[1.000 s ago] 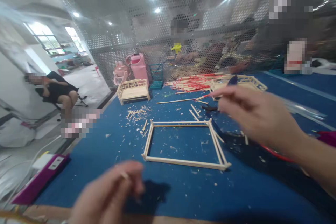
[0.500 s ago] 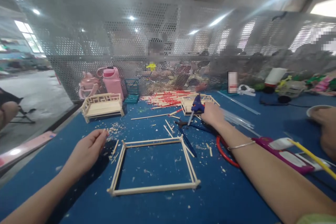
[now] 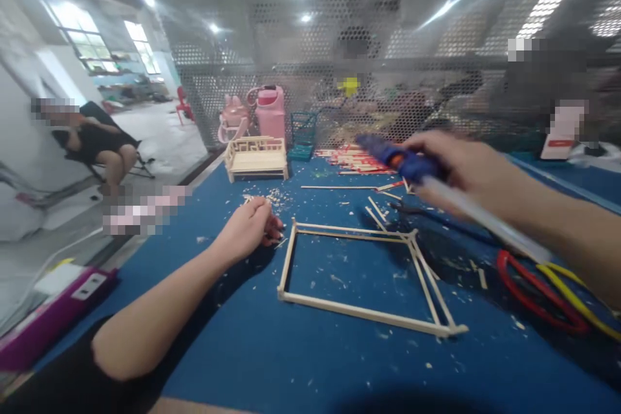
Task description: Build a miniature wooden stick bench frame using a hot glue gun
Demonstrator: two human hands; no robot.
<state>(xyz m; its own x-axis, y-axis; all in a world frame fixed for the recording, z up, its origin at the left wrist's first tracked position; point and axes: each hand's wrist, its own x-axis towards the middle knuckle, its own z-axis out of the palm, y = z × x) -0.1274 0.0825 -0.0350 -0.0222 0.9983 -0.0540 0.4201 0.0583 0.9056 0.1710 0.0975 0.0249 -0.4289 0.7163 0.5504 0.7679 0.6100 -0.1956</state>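
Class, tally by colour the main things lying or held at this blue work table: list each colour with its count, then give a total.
Pale wood: 2, the stick frame and the miniature bench
Pink: 2, the bottle and the smaller pink item
Blue: 1, the glue gun in the right hand
Red: 1, the cord
Yellow: 1, the cord
Total: 7

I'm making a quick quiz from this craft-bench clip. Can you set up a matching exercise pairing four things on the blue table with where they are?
Things:
1. glue gun
2. stick frame
3. miniature bench
4. red and yellow cables

Places:
A. flat on the mat between the two hands
B. far side of the table, beside a pink bottle
C. held up in the right hand
D. looped on the mat under the right forearm

Pairs: 1-C, 2-A, 3-B, 4-D
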